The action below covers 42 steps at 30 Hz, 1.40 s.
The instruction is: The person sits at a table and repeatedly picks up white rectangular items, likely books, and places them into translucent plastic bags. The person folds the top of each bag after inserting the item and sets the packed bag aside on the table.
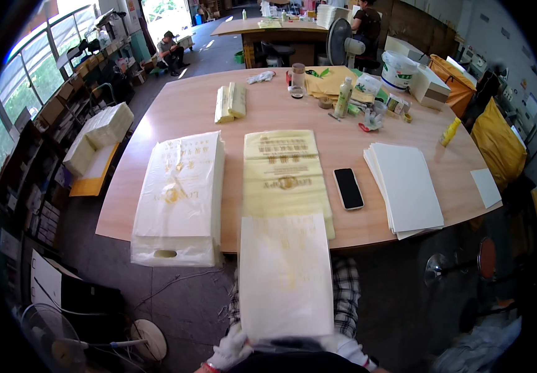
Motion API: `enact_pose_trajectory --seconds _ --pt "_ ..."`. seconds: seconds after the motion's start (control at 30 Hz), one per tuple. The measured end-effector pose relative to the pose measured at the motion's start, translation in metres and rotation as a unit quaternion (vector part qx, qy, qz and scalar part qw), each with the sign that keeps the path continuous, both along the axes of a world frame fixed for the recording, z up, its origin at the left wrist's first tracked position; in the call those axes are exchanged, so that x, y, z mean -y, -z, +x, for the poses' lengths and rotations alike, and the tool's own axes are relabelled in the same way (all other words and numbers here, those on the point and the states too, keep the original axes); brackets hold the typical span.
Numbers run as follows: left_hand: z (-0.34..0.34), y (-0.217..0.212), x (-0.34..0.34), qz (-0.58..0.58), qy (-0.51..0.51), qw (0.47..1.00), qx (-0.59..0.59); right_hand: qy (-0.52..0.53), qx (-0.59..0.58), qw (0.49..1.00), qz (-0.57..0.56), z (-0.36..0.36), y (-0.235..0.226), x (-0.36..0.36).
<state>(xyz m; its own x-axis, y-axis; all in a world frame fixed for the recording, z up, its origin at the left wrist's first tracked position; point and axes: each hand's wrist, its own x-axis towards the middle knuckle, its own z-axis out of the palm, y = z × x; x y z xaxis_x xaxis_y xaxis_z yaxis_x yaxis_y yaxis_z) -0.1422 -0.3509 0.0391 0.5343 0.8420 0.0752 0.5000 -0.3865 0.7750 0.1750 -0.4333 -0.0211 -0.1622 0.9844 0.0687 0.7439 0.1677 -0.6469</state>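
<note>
Gloves cover both of my hands at the bottom edge of the frame. My left hand (pixel 231 351) and my right hand (pixel 347 348) sit apart, each pinched on a lower corner of a pale sheet-like bag (pixel 286 276). I hold it flat in front of me, so it rises from my hands toward the middle of the frame. Its top edge overlaps the near rim of the bench (pixel 181 102).

Just above the held bag, in the centre of the frame, lies a stack of yellow printed bags (pixel 286 174). Left of that stack sits a taller pile of whitish bags (pixel 181 199) with a handle cut-out, hanging a little over the bench edge. A black phone (pixel 348 188) lies just right of the yellow stack. Further right there is a stack of white sheets (pixel 407 186).

Toward the upper middle of the frame I see a small folded bundle (pixel 230 102) of pale yellow bags. Bottles and small clutter stand near the far side, by a white bucket (pixel 398 70). Beneath the held bag, checked trousers (pixel 346 292) show.
</note>
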Motion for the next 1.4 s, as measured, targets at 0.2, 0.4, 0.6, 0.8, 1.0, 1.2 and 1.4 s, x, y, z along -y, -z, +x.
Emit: enact_pose_trajectory --seconds 0.2,0.4,0.6,0.8,1.0,1.2,1.4 --pt "0.013 0.05 0.003 -0.071 -0.088 0.993 0.041 -0.042 0.049 0.992 -0.108 0.005 -0.021 -0.026" --pt "0.029 0.014 -0.027 0.035 -0.12 0.978 0.166 0.042 0.002 0.972 -0.231 0.042 -0.041 -0.026" --pt "0.063 -0.043 -0.06 0.104 -0.053 0.979 0.166 0.117 -0.774 0.58 -0.225 0.077 0.044 -0.054" --pt "0.032 -0.101 -0.093 0.316 -0.005 0.933 0.172 -0.001 -0.529 0.841 -0.114 -0.056 -0.022 -0.132" --pt "-0.053 -0.083 -0.182 0.29 -0.364 0.769 0.438 -0.089 -0.725 0.638 -0.244 -0.155 -0.072 -0.276" --pt "-0.203 0.026 -0.27 -0.042 -0.427 0.749 0.506 0.022 -0.448 0.811 -0.376 -0.228 -0.045 -0.305" --pt "-0.169 0.139 -0.16 -0.079 -0.539 0.71 0.446 -0.009 -0.506 0.811 -0.293 -0.167 -0.017 -0.246"
